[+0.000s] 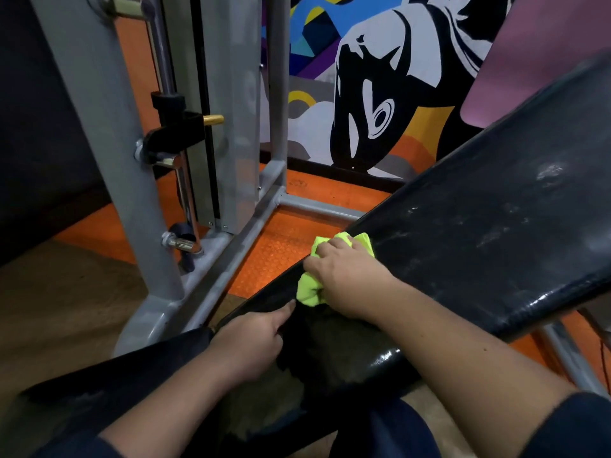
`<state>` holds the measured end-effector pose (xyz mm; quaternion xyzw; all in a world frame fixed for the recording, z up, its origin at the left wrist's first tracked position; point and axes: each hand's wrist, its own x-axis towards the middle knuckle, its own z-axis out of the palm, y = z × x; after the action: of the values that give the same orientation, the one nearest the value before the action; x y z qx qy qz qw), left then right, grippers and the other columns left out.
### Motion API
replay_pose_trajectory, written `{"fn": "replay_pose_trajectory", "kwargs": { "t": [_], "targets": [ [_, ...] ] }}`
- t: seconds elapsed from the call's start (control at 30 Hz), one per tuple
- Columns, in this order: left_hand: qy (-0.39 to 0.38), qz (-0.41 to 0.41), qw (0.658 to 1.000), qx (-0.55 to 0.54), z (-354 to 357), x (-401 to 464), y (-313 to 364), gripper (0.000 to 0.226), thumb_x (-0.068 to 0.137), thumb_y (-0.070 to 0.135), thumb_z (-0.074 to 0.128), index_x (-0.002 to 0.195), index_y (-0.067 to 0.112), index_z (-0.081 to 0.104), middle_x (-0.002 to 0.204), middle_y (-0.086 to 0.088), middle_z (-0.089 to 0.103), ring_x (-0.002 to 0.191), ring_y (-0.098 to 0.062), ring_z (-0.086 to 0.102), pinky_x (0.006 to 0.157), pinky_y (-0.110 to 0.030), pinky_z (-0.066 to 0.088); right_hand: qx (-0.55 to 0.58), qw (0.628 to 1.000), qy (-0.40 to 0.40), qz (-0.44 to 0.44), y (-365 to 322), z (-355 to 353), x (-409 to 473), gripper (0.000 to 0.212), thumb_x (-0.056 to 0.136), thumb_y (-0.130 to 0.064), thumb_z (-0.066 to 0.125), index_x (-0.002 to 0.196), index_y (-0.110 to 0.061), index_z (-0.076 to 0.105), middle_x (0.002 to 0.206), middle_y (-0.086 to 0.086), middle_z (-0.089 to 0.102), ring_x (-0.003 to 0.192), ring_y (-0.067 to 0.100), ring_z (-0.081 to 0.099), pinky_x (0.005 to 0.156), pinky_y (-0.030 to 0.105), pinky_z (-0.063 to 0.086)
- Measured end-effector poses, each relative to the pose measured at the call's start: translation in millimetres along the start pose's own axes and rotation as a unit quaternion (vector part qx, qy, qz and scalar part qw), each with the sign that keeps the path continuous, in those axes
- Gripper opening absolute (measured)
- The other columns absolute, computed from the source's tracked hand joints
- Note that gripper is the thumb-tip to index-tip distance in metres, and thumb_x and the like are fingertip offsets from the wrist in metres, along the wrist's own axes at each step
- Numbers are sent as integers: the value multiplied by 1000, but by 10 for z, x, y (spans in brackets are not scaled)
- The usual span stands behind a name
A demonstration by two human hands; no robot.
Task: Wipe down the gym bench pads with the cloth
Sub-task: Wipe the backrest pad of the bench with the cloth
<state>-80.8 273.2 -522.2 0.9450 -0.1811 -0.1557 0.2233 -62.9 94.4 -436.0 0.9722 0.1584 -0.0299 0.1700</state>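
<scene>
The right hand is gripping a bright yellow-green cloth, its fingers curled over the bunched fabric and pressing it against the left edge of the long black bench pad. Part of the cloth is showing beyond the knuckles and part is bulging out beneath the palm, so the hand is lying across the middle of it. The cloth is sitting at the lower end of that pad, right where the pad is meeting the shorter black seat pad nearer the person.

The left hand is resting on the seat pad just beside the cloth, on the near side of it. Its forefinger is stretching out straight, with the tip almost touching the cloth's lower fold, while the other fingers are folding under loosely; it is holding nothing.

The long pad is rising away from the cloth toward the upper right, its surface showing pale scuffs and smears. Left of the cloth, a grey metal frame is standing on an orange studded floor mat. Beyond the cloth, a painted wall mural is filling the background, and a pink mat is leaning above the pad's far end.
</scene>
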Motion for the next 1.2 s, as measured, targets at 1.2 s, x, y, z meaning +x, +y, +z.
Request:
{"fn": "replay_pose_trajectory", "kwargs": {
  "t": [1.2],
  "targets": [
    [-23, 7, 1000, 2, 3, -31, 7, 81, 91, 22, 43, 152, 56, 4, 133, -6, 60, 121, -26, 55, 94, -37, 47, 46, 994, -101, 14, 167, -124, 745, 44, 90, -29, 58, 132, -26, 48, 127, 9, 53, 116, 33, 51, 89, 47, 50]
  ]
}}
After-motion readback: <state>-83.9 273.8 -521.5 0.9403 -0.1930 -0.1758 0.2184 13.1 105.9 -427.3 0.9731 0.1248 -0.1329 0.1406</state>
